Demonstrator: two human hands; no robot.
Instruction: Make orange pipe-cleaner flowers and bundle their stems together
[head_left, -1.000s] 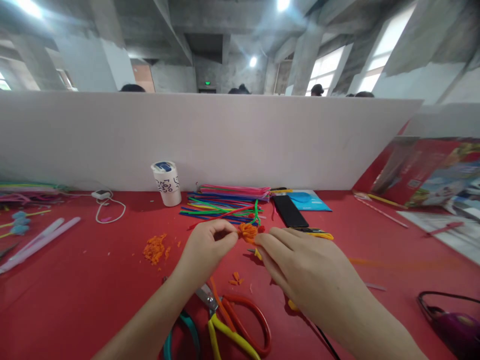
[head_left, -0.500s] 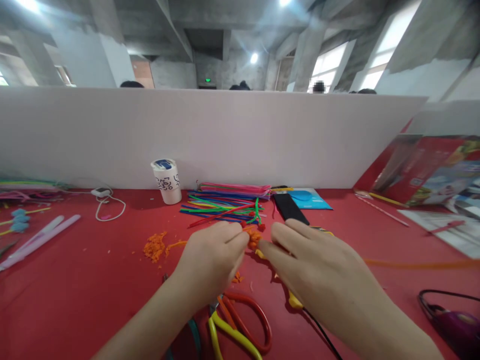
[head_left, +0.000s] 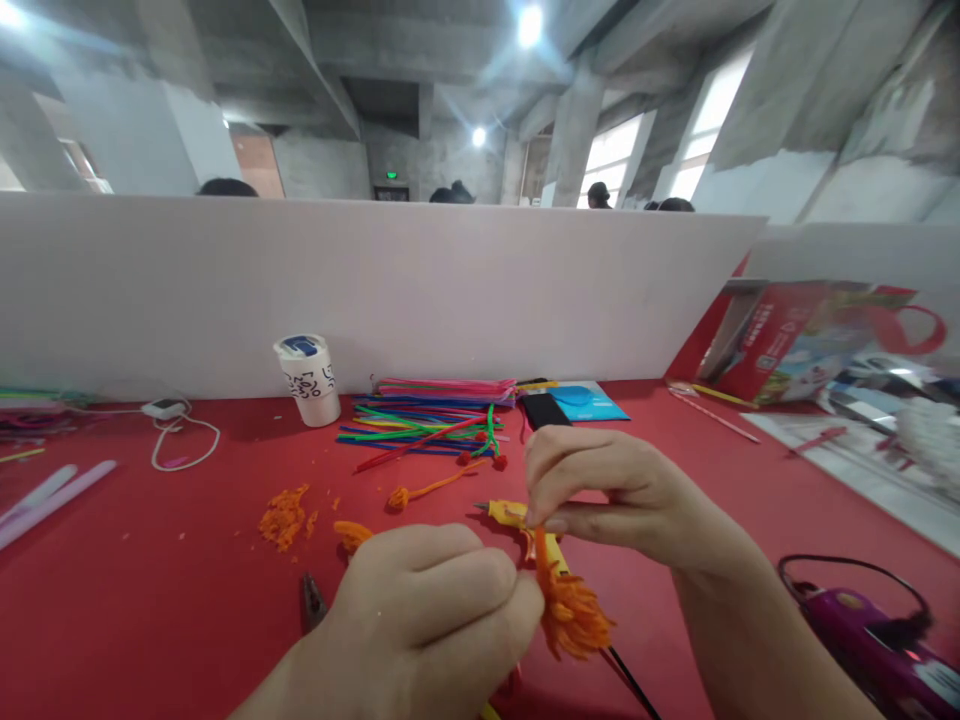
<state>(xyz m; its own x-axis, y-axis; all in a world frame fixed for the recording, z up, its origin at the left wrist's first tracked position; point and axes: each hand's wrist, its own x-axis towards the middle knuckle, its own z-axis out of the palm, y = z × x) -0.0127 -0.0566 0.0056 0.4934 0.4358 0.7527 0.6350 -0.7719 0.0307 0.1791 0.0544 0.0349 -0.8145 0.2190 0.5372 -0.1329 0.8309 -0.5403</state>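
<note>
Shifted since half a second ago: left hand (head_left: 450,615), now nearside of the yellow glue gun (head_left: 508,514).
Left hand grip: fingers curled against orange flower (head_left: 576,618); exact hold hidden.
Right hand (head_left: 609,488): over the glue gun, thumb and finger pinching the flower's strand.
Flower position: in front of glue gun.
Orange bud (head_left: 398,497): left of glue gun.

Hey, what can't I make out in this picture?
Head view:
How the left grip holds the fuzzy orange flower: hidden behind its knuckles.
Near end of the black rectangular phone: behind the right grip.
Purple plastic device: cut off at the lower right corner.
Lettering on the white cylindrical cup: too small to read.
</note>
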